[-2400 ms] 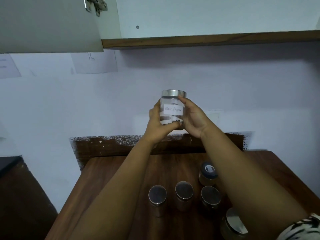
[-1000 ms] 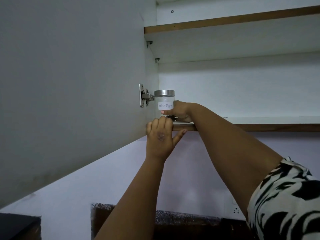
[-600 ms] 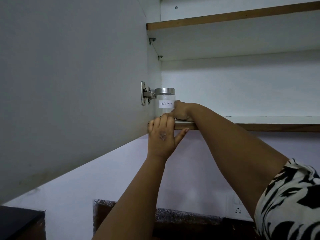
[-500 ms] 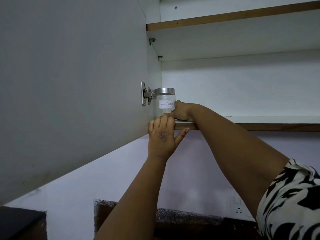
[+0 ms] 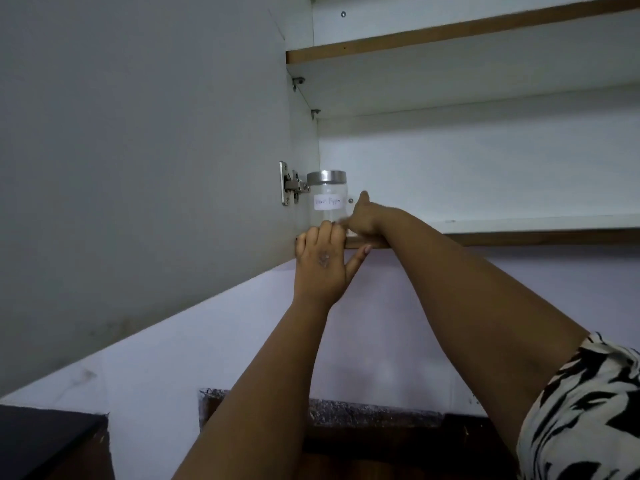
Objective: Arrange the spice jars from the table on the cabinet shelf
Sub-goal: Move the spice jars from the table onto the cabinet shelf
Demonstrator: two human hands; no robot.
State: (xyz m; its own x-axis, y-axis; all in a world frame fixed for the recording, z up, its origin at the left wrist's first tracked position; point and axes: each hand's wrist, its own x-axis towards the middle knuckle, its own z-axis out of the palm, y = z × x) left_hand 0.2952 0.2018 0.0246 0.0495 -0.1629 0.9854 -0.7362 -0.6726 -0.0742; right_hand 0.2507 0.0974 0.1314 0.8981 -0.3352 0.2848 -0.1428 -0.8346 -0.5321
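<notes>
Glass spice jar [image 5: 327, 199] with a brushed metal lid is seen standing upright at the far left end of the lower cabinet shelf [image 5: 519, 225], close against the cabinet's left side wall and just beside the door hinge [image 5: 291, 184]. A white handwritten label is carried on its front; the writing is too blurred to be read with certainty.

The right hand [image 5: 363, 216] is raised at the jar's right side, its thumb pointing up and its fingers reaching toward the jar's base. The fingertips are blurred, so whether this grip has hold of the jar or only touches it cannot be told.

The left hand [image 5: 322, 265] is laid flat against the front edge of the shelf just below the jar, fingers straight and together, thumb spread out to the right. Nothing is held in this grip.

The open cabinet door [image 5: 138, 150] fills the left of the view. A 2nd shelf [image 5: 450, 32] is seen above. A black-and-white patterned sleeve [image 5: 581, 410] shows at the near right.
</notes>
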